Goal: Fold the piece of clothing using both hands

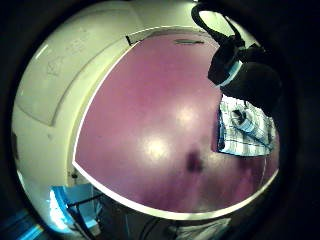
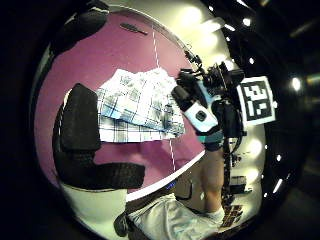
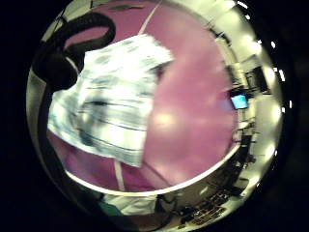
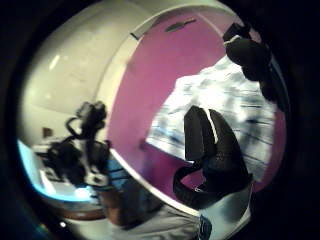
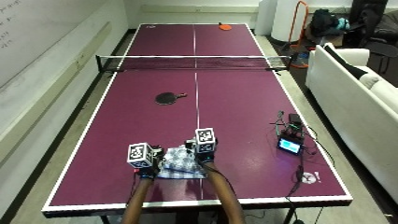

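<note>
Checked garment [image 5: 180, 163] bunched on purple surface [image 5: 249, 116] btwn both hands, prob light, soft, floppy; best pinched at outer corners; fingers' state — cannot tell either side.

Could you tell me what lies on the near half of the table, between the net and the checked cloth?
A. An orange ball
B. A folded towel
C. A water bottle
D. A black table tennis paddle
D: a black paddle lies flat on the purple table, on the person's side of the net and beyond the checked cloth under the hands.
</note>
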Tool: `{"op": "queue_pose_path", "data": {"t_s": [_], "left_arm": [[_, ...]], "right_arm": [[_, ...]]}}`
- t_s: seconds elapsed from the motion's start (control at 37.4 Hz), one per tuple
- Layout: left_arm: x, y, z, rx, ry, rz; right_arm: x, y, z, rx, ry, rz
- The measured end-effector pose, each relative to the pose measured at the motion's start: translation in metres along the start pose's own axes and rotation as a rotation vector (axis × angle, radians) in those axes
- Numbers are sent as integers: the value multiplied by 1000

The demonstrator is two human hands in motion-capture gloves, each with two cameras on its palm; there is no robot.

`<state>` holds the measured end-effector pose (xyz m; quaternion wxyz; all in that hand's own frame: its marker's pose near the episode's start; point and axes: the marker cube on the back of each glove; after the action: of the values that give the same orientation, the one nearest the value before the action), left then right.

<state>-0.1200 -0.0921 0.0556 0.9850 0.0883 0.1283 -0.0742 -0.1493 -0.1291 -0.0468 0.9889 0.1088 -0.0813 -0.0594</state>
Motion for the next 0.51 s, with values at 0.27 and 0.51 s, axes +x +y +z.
{"op": "queue_pose_path", "data": {"t_s": [0.27,0.51], "left_arm": [[48,-3,-7,-31,-57,83],[67,-5,-5,-72,-145,134]], "right_arm": [[146,13,7,-165,330,106],[197,50,-32,-82,282,294]]}}
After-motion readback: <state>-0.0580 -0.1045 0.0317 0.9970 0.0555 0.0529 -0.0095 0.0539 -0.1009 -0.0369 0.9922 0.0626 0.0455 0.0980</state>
